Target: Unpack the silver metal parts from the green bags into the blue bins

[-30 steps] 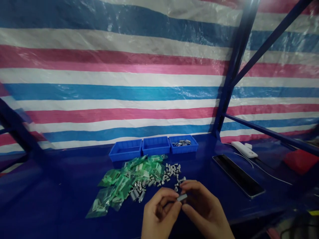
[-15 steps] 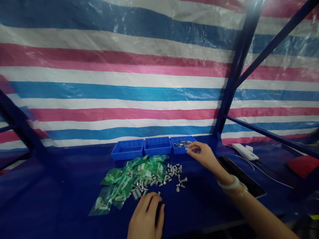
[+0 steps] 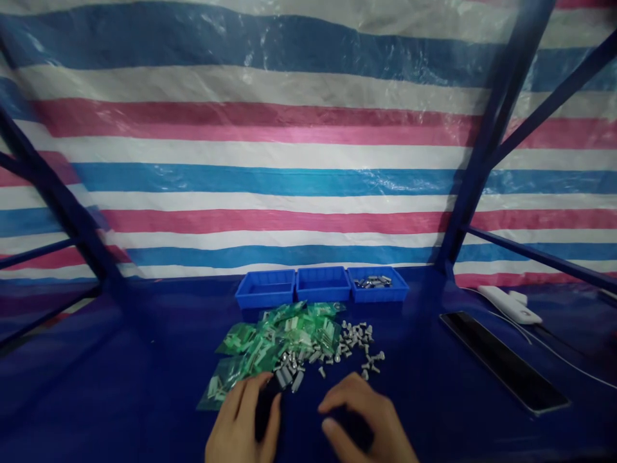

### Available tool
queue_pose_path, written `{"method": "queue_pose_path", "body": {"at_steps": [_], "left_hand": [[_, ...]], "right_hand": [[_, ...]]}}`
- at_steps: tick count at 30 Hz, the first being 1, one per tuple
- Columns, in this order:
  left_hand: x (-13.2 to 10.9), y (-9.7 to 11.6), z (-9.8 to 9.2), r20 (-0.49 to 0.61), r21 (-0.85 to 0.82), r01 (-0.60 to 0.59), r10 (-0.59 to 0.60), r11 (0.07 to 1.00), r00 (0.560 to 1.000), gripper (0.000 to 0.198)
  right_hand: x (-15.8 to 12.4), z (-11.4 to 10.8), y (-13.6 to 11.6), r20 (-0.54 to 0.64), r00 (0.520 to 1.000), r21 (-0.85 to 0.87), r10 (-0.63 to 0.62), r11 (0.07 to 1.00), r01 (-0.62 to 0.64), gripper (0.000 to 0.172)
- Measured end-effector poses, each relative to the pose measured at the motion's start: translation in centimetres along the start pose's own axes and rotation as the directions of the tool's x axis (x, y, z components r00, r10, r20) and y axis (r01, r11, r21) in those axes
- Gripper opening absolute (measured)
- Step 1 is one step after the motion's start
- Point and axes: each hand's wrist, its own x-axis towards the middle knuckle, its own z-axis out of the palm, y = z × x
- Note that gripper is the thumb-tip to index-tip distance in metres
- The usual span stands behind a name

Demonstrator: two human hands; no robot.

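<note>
My left hand (image 3: 243,421) rests at the near side of the pile, thumb and forefinger apart, with nothing visible between them. Its fingertips are beside some grey cylindrical metal pieces (image 3: 284,376) and a clear bag (image 3: 216,386) of small pale parts. To the right, my right hand (image 3: 369,418) is curved over the table with a gap between thumb and forefinger and nothing seen in it. Loose silver screws (image 3: 354,337) lie beyond it. Green-tinted plastic bags (image 3: 289,331) of small parts are heaped on the left of the loose metal.
Three blue trays stand in a row behind the pile: a left one (image 3: 265,299), a middle one (image 3: 322,294) and a right one (image 3: 380,296) holding metal pieces. A black tablet-like slab (image 3: 501,360) and a white power strip (image 3: 509,304) with cables lie at right on the blue table (image 3: 120,386).
My right hand has come back from the right tray to the near side of the pile, and the small pale piece is gone from its fingers. My left hand shifted left along the pile.
</note>
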Motion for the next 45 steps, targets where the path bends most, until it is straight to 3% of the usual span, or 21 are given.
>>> {"method": "queue_pose_path", "body": {"at_steps": [3, 5, 8, 12, 20, 23, 26, 31, 34, 39, 43, 45], "left_hand": [[0.9, 0.6, -0.2, 0.099, -0.007, 0.014, -0.013, 1.000, 0.995, 0.022], [1.1, 1.4, 0.1, 0.135, -0.029, -0.016, 0.020, 0.999, 0.991, 0.020], [1.3, 2.3, 0.7, 0.139, -0.040, -0.030, 0.036, 0.999, 0.990, 0.016], [1.7, 3.2, 1.1, 0.156, -0.046, 0.013, -0.006, 0.999, 0.988, 0.018], [2.2, 4.4, 0.9, 0.312, -0.060, 0.106, -0.083, 0.993, 0.947, 0.022], [2.2, 4.4, 0.9, 0.332, -0.052, 0.111, -0.088, 0.992, 0.939, 0.022], [2.2, 4.3, 0.9, 0.345, -0.040, 0.111, -0.091, 0.993, 0.934, 0.020], [2.1, 4.0, 0.8, 0.259, -0.060, 0.045, -0.028, 0.997, 0.965, 0.013], [2.1, 4.5, 0.7, 0.129, -0.214, 0.008, 0.020, 0.977, 0.991, 0.010], [2.4, 6.0, 0.3, 0.076, -0.540, -0.012, 0.063, 0.842, 0.995, 0.013], [2.4, 7.3, 0.3, 0.031, -0.685, -0.095, 0.159, 0.722, 0.987, 0.017], [2.1, 7.9, 0.6, 0.009, -0.737, -0.096, 0.152, 0.669, 0.988, 0.018]], "right_hand": [[-0.8, 3.6, -0.1, -0.114, 0.989, -0.116, -0.095, 0.990, 0.082, 0.016], [-0.7, 4.4, 0.2, -0.127, 0.979, -0.218, -0.161, 0.967, 0.130, 0.018], [-0.5, 4.1, 0.6, -0.073, 0.981, -0.268, -0.178, 0.951, 0.153, 0.019], [-1.0, 3.7, 0.9, -0.122, 0.987, -0.296, -0.104, 0.953, 0.064, 0.019], [-1.3, 3.2, 1.1, -0.127, 0.992, -0.318, 0.024, 0.946, -0.064, 0.035], [-1.2, 2.6, 0.9, -0.138, 0.990, -0.250, -0.016, 0.968, -0.019, 0.028], [-1.2, 2.3, 0.6, -0.263, 0.965, -0.177, -0.011, 0.983, -0.037, 0.017], [-1.2, 1.7, -0.2, -0.351, 0.933, -0.075, 0.076, 0.991, -0.109, 0.012], [-1.2, 1.3, -0.3, -0.355, 0.912, 0.021, 0.203, 0.978, -0.209, 0.016], [-1.1, 0.9, -0.4, -0.299, 0.863, 0.255, 0.406, 0.906, -0.338, 0.035], [-1.1, 0.2, -0.5, -0.223, 0.843, 0.354, 0.489, 0.847, -0.397, 0.037], [-1.2, -0.4, -0.6, -0.175, 0.838, 0.381, 0.517, 0.821, -0.426, 0.038]]}}
